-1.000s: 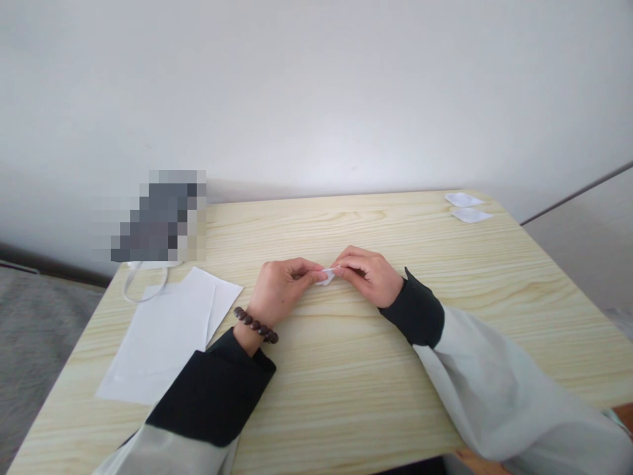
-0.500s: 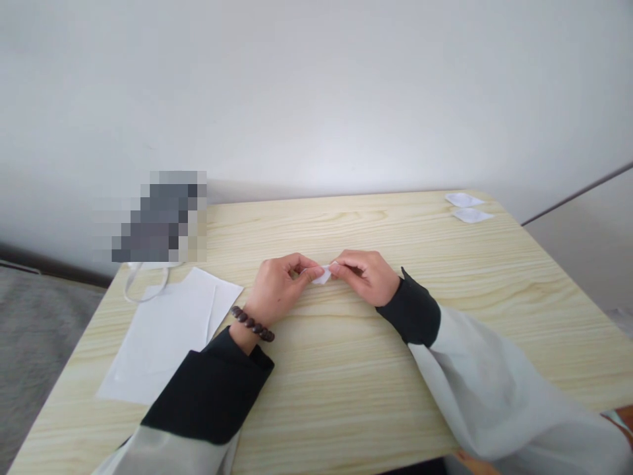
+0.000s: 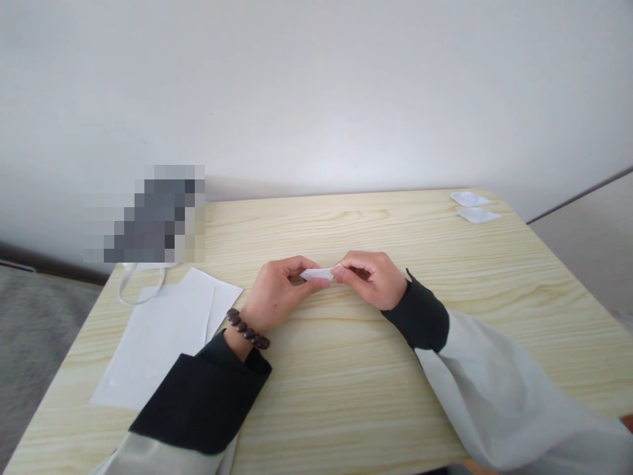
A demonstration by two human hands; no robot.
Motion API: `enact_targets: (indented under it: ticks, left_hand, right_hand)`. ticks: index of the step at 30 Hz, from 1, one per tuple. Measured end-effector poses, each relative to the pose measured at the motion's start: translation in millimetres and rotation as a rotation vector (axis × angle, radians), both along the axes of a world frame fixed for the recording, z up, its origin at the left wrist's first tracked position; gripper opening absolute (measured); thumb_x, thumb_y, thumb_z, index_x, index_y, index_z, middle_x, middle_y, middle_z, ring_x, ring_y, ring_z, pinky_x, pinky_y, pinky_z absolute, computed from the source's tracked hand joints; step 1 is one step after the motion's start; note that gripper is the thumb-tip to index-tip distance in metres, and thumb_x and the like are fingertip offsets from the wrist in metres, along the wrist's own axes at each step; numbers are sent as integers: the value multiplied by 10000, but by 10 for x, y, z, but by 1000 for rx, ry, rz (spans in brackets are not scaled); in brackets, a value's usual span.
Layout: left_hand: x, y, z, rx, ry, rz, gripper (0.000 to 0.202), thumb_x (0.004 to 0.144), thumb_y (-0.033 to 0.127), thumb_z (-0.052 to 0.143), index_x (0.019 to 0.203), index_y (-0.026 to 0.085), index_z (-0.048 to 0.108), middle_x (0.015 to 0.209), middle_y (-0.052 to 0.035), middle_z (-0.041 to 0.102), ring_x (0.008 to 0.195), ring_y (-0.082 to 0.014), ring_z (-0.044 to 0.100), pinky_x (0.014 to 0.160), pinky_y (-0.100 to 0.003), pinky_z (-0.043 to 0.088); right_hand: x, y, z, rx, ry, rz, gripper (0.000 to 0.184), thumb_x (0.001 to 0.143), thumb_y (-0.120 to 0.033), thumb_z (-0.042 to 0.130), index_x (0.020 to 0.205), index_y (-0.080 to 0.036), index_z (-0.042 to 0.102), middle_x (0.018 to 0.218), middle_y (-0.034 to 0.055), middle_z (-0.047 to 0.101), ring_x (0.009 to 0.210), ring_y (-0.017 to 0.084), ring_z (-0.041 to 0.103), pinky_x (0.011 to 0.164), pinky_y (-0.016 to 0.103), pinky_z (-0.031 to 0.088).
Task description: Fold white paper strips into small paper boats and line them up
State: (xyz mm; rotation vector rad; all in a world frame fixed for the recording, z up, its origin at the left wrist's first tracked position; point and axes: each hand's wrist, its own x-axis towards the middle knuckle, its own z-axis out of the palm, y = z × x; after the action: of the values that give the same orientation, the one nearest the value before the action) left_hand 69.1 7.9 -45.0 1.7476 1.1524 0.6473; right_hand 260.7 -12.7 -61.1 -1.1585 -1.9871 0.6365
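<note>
Between my two hands is a small piece of folded white paper, long and narrow with a pointed left end. My left hand holds it from the left, thumb along the near edge and fingers behind. My right hand pinches its right end between thumb and forefinger. Both hands are just above the wooden table, near its middle. At the far right corner lie two small folded paper pieces, pointed at both ends, one in front of the other.
White paper sheets overlap on the left of the table, partly under my left sleeve. A blurred-out dark object stands at the back left, with a white loop in front of it. A white wall rises behind the table.
The folded paper has turned in my fingers, and more of its length shows now. My left thumb has moved to its near edge; my right hand has shifted slightly right.
</note>
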Motion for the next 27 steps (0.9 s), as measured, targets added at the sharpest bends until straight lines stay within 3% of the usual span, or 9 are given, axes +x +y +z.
enact_targets:
  ticks: [4, 9, 16, 18, 21, 23, 27]
  left_hand:
    - [-13, 8, 17, -41, -25, 29, 276, 688, 419, 701, 676, 144, 684, 668, -20, 700, 599, -135, 597, 532, -215, 438]
    - [-76, 51, 37, -59, -68, -41, 263, 766, 406, 633, 762, 159, 724, 674, -23, 717, 646, -146, 637, 614, -224, 479]
    - [-80, 73, 53, 10, -9, -55, 379, 847, 432, 518, 680, 156, 717, 730, -39, 731, 721, -172, 648, 701, -255, 480]
    - [-52, 62, 57, 40, 16, 16, 402, 859, 455, 493, 728, 151, 721, 687, -38, 717, 659, -161, 632, 638, -249, 474]
    - [-14, 32, 61, 6, -16, 99, 411, 841, 494, 514, 958, 142, 691, 744, -50, 730, 586, -149, 622, 556, -243, 471]
    - [-1, 15, 58, -39, -76, 68, 447, 827, 501, 535, 1063, 138, 647, 850, -76, 739, 628, -160, 646, 590, -256, 495]
    - [-2, 8, 41, -82, -164, 0, 428, 850, 485, 511, 1061, 140, 648, 941, -93, 725, 746, -179, 666, 608, -245, 494]
  right_hand:
    - [-7, -1, 3, 25, 4, 54, 230, 891, -268, 504, 743, -154, 636, 654, 18, 601, 579, 94, 518, 546, 209, 382]
    - [-13, -5, 26, 36, 28, 13, 242, 886, -247, 509, 706, -146, 636, 626, 9, 583, 535, 80, 479, 512, 203, 359]
    - [-9, -6, 23, 58, 15, 3, 269, 902, -269, 492, 715, -156, 649, 631, 12, 597, 539, 85, 487, 516, 212, 370]
    - [-10, -13, 17, 130, 2, -74, 254, 899, -269, 496, 729, -157, 648, 634, 19, 598, 548, 96, 492, 525, 225, 383]
    - [-25, -32, 13, 259, 13, -203, 203, 891, -253, 510, 798, -168, 669, 709, 42, 643, 580, 112, 529, 538, 239, 419]
    - [-42, -49, 8, 317, 12, -216, 190, 892, -235, 505, 873, -190, 689, 787, 49, 671, 595, 111, 556, 540, 236, 448]
    - [-75, -70, -25, 402, -80, -172, 211, 884, -211, 515, 987, -220, 698, 865, 44, 686, 644, 105, 606, 577, 223, 489]
